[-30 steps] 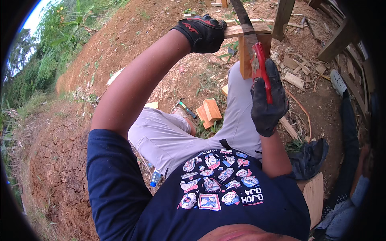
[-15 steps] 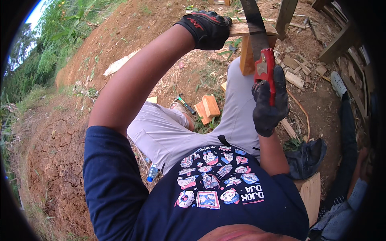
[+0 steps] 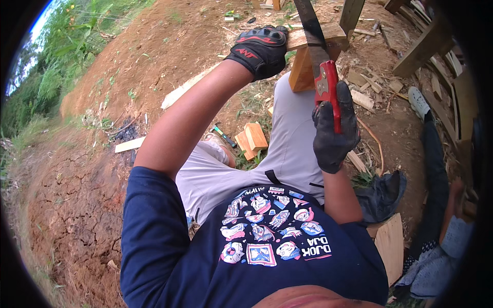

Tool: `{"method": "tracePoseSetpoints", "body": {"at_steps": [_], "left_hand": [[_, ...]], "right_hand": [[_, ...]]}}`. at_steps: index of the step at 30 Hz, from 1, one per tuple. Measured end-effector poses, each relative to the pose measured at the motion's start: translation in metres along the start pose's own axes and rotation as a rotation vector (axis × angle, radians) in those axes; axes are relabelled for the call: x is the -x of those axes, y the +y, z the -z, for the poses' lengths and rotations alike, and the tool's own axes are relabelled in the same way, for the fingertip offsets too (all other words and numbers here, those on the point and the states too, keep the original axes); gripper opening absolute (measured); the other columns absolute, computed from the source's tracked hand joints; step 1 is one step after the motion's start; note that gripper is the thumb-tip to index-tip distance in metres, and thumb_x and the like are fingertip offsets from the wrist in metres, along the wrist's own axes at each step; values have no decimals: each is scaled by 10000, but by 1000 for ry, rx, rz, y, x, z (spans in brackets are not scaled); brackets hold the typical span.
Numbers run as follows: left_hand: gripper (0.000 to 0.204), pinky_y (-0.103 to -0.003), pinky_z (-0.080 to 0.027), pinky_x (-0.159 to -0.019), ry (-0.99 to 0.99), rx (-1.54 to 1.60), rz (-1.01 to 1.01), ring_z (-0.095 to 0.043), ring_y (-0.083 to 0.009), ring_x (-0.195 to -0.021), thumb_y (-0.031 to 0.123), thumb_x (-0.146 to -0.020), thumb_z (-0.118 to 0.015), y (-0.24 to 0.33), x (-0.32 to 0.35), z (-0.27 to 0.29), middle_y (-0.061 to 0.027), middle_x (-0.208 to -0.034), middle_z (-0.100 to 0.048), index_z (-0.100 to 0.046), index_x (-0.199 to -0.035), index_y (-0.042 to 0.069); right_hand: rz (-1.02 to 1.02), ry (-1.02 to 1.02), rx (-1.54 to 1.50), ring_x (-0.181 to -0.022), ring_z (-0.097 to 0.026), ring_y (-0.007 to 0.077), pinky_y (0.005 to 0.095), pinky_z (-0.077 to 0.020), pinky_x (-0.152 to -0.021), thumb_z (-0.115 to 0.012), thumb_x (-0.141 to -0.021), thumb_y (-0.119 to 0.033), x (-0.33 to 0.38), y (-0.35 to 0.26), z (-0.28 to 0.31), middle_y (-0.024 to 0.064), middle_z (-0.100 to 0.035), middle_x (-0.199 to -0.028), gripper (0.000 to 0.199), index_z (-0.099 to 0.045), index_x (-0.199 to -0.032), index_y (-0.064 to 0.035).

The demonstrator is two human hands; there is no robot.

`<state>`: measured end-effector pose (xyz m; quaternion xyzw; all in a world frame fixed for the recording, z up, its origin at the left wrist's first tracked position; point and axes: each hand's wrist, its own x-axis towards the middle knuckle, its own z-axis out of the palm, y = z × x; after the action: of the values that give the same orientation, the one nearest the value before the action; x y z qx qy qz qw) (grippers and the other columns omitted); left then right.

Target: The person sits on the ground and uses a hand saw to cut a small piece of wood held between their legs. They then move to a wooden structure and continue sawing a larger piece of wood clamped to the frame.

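My right hand [image 3: 336,136], in a black glove, is wrapped round the red handle of a handsaw [image 3: 327,90]. The saw's dark blade points away from me and lies across a wooden board [image 3: 331,33]. My left hand [image 3: 262,49], in a black glove with red trim, grips the board's left end, its fingers closed over it. Under the board stands an upright wooden block [image 3: 302,72], close to my right knee. Whether the blade's teeth have cut into the wood cannot be made out.
Between my legs lie cut wood blocks [image 3: 251,139] and a hammer [image 3: 224,134]. Wood scraps [image 3: 362,97] litter the soil. Timber posts [image 3: 423,46] stand at the far right. Another person's leg [image 3: 436,159] stretches along the right, beyond a dark plastic bag [image 3: 380,195].
My view has shifted a little, so most things sit further left. My left hand stays on the board; my right hand still holds the saw across it.
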<state>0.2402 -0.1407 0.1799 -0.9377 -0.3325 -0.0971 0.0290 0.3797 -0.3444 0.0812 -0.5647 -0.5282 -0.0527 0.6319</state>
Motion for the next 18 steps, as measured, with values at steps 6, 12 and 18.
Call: {"method": "tracePoseSetpoints", "body": {"at_steps": [6, 12, 18], "left_hand": [[366, -546, -599, -858, -33, 34, 39, -753, -445, -992, 235, -924, -624, 4, -4, 7, -244, -1060, -749, -682, -1240, 62], [399, -536, -618, -855, -33, 15, 131, -769, -442, -949, 359, -925, -645, 4, 6, 26, -250, -991, -767, -734, -1137, 33], [309, -543, -617, -826, 18, 30, 64, -768, -429, -923, 302, -918, -631, 4, 14, 17, -230, -965, -766, -734, -1068, 52]], "right_hand": [[-131, -36, -85, -1217, -753, 347, 420, -604, -988, -704, -1080, -164, 0, -2, 6, 218, -711, -1447, 469, -635, -1498, 38], [82, -78, 78, -1217, -746, 411, 454, -614, -995, -699, -1062, -95, -11, -13, 12, 256, -712, -1418, 420, -652, -1455, 45], [494, -147, 443, -1210, -747, 442, 465, -627, -984, -708, -1043, -61, -5, -6, 28, 270, -722, -1391, 419, -657, -1444, 46]]}}
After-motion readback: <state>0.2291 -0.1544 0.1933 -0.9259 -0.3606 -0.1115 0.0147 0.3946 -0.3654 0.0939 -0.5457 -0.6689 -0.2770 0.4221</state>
